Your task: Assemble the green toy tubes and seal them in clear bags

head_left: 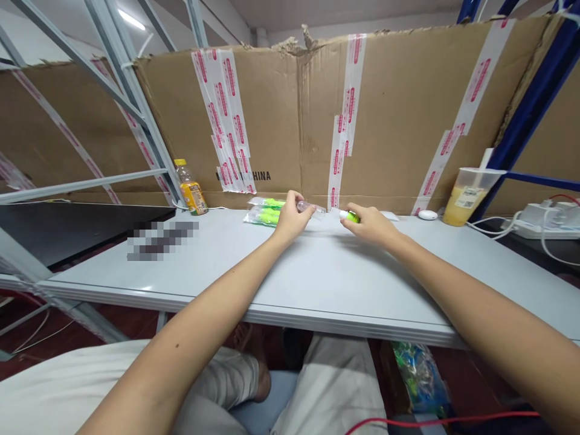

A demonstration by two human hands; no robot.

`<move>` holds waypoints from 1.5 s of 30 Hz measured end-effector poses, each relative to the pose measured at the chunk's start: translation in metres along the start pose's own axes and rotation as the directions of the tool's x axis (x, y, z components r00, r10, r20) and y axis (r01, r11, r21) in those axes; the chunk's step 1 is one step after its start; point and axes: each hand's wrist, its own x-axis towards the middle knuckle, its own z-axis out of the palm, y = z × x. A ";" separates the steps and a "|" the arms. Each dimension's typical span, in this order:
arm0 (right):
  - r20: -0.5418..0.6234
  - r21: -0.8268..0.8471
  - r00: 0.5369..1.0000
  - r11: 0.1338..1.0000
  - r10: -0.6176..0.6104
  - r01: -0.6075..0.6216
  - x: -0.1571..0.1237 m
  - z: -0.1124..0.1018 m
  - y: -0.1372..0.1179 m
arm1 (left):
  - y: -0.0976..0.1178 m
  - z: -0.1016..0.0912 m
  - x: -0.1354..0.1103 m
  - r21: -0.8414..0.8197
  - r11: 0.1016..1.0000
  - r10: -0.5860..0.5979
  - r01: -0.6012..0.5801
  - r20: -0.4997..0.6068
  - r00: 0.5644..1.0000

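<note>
Left hand (291, 219) is pinched around a clear tube (310, 208) at the far edge of the table (317, 272); right hand (369, 222) is closed on a green cap (349, 216) just beside the tube's tip. A bag of green pieces (263, 212) sits behind the left hand, juice bottle (191, 188) further left, drink cup (469, 196) off right. Fingers hide most of the cap.

The letters "CHINA" are printed in black on the cardboard sheet (290, 121) standing behind the table, the start of the line being covered by strips of white tape with red print (226, 115). The red print on the tape is too small to be read, as are the label on the yellow-capped drink bottle (191, 188) and the sticker on the plastic cup (469, 196). A patch on the table top is blurred out and cannot be read.
</note>
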 end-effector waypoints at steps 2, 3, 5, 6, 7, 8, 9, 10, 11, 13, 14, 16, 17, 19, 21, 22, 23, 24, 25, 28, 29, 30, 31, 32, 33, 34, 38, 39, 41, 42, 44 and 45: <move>0.020 0.038 1.000 0.999 -0.018 0.017 0.000 0.003 0.001 | 0.003 0.000 0.000 -0.084 0.996 -0.039 0.039 0.002 0.999; 0.027 0.062 0.999 0.998 -0.033 0.031 0.000 0.004 0.001 | 0.005 0.002 -0.001 -0.097 0.995 -0.029 0.030 0.012 1.000; 0.033 0.098 0.997 0.993 -0.063 0.059 0.001 0.006 0.001 | 0.008 0.005 -0.004 -0.061 0.998 0.025 -0.023 0.035 0.999; 0.035 0.105 0.997 0.992 -0.073 0.069 0.001 0.007 0.001 | 0.010 0.007 -0.006 -0.030 0.998 0.053 -0.052 0.045 0.998; 0.037 0.106 0.996 0.991 -0.080 0.076 0.001 0.007 0.001 | 0.011 0.008 -0.008 -0.003 0.997 0.073 -0.073 0.052 0.996; 0.038 0.105 0.996 0.991 -0.085 0.081 0.001 0.007 0.000 | 0.012 0.009 -0.009 0.016 0.996 0.084 -0.085 0.055 0.995; 0.039 0.105 0.995 0.991 -0.089 0.085 0.001 0.007 0.000 | 0.012 0.009 -0.010 0.022 0.996 0.087 -0.088 0.055 0.995; 0.038 0.107 0.995 0.990 -0.092 0.087 0.001 0.007 -0.001 | 0.011 0.009 -0.010 0.017 0.996 0.084 -0.085 0.051 0.995; 0.036 0.111 0.995 0.990 -0.092 0.087 0.000 0.006 -0.002 | 0.011 0.008 -0.010 -0.001 0.997 0.077 -0.077 0.051 0.996; 0.034 0.124 0.995 0.989 -0.090 0.086 0.000 0.006 -0.002 | 0.009 0.008 -0.008 -0.068 0.997 0.047 -0.042 0.079 0.996; 0.034 0.127 0.995 0.988 -0.091 0.086 -0.001 0.006 -0.002 | 0.008 0.008 -0.008 -0.112 0.994 0.029 -0.016 0.109 0.994; 0.041 0.130 0.994 0.987 -0.100 0.094 -0.001 0.006 -0.002 | 0.008 0.009 -0.008 -0.192 0.981 0.001 0.033 0.175 0.985; 0.043 0.132 0.993 0.986 -0.106 0.099 -0.001 0.007 -0.002 | 0.008 0.010 -0.008 -0.221 0.974 -0.004 0.050 0.202 0.979; 0.045 0.143 0.992 0.984 -0.116 0.109 -0.002 0.010 -0.001 | 0.011 0.011 -0.010 -0.249 0.966 -0.002 0.065 0.244 0.970; 0.052 0.160 0.989 0.979 -0.138 0.128 -0.002 0.012 0.000 | 0.015 0.012 -0.013 -0.244 0.968 0.008 0.066 0.293 0.956; 0.063 0.166 0.986 0.976 -0.156 0.144 -0.002 0.013 0.001 | 0.017 0.011 -0.014 -0.231 0.971 0.015 0.062 0.319 0.948; 0.078 0.171 0.981 0.972 -0.178 0.163 -0.002 0.014 0.001 | 0.018 0.011 -0.016 -0.209 0.976 0.023 0.051 0.339 0.940; 0.095 0.174 0.975 0.968 -0.202 0.183 -0.002 0.014 0.002 | 0.019 0.010 -0.016 -0.180 0.983 0.032 0.035 0.355 0.934; 0.113 0.177 0.968 0.963 -0.225 0.203 -0.002 0.014 0.003 | 0.020 0.009 -0.017 -0.145 0.989 0.039 0.017 0.370 0.928; 0.161 0.197 0.945 0.947 -0.285 0.252 -0.003 0.013 0.004 | 0.020 0.005 -0.017 -0.058 0.998 0.037 -0.014 0.416 0.909; 0.171 0.207 0.939 0.942 -0.299 0.263 -0.003 0.013 0.004 | 0.020 0.003 -0.016 -0.053 0.999 0.033 -0.011 0.432 0.901; 0.175 0.216 0.935 0.939 -0.308 0.268 -0.003 0.012 0.004 | 0.020 0.002 -0.016 -0.064 0.998 0.031 -0.003 0.446 0.894; 0.171 0.220 0.936 0.938 -0.309 0.269 -0.002 0.012 0.005 | 0.020 0.001 -0.015 -0.086 0.996 0.037 0.004 0.459 0.888; 0.163 0.217 0.938 0.939 -0.304 0.267 -0.002 0.012 0.005 | 0.021 0.001 -0.014 -0.116 0.993 0.046 0.009 0.472 0.880; 0.153 0.209 0.943 0.942 -0.296 0.262 -0.001 0.012 0.006 | 0.021 0.000 -0.014 -0.146 0.989 0.059 0.015 0.485 0.873; 0.142 0.201 0.947 0.946 -0.287 0.256 -0.001 0.012 0.006 | 0.022 0.000 -0.013 -0.172 0.985 0.068 0.021 0.497 0.865; 0.115 0.191 0.954 0.949 -0.276 0.252 0.002 0.011 0.007 | 0.026 0.000 -0.012 -0.192 0.977 0.014 0.094 0.498 0.867; 0.110 0.189 0.954 0.948 -0.279 0.256 0.002 0.011 0.006 | 0.027 0.001 -0.013 -0.175 0.977 -0.022 0.123 0.486 0.874; 0.101 0.180 0.952 0.947 -0.288 0.268 0.002 0.010 0.005 | 0.028 0.003 -0.013 -0.127 0.977 -0.092 0.169 0.462 0.882; 0.098 0.172 0.951 0.946 -0.293 0.274 0.002 0.010 0.005 | 0.028 0.003 -0.013 -0.097 0.979 -0.115 0.178 0.454 0.884; 0.094 0.149 0.951 0.948 -0.296 0.280 0.001 0.010 0.005 | 0.027 0.004 -0.014 -0.027 0.984 -0.145 0.175 0.439 0.887; 0.094 0.134 0.951 0.950 -0.295 0.281 0.001 0.011 0.005 | 0.027 0.004 -0.014 0.013 0.986 -0.158 0.169 0.434 0.887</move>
